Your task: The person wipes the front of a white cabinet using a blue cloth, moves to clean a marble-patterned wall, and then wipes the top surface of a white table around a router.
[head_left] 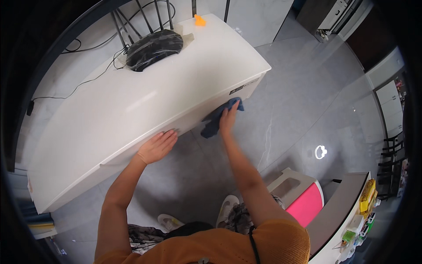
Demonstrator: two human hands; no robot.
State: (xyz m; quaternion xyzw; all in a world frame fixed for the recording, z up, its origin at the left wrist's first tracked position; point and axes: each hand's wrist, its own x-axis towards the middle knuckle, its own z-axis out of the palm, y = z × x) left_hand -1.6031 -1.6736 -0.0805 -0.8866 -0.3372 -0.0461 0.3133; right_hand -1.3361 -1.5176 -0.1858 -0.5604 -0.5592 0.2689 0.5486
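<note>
Head view, looking down on a white table [132, 110] that runs from lower left to upper right. The right hand [228, 119] presses a blue cloth [216, 119] flat against the front edge of the table, near its right corner; the fingers lie spread over the cloth, holding it to the surface, and part of the cloth hangs below the hand. The left hand [157, 146] rests open, palm down and fingers together, on the same front edge further to the left, holding nothing. The two hands are near each other but apart. On the far end of the table sits a dark, mottled chair base [154, 47] with thin black legs rising from it, and a small orange object [200, 20] stands near the far corner. A black cable [79, 86] trails over the floor [299, 101] to the left of the table. The floor is grey tile. At lower right stand a pink and white stool [303, 200] and a shelf [351, 220] carrying small coloured items. The person's white shoes [226, 209] show below the forearms.
</note>
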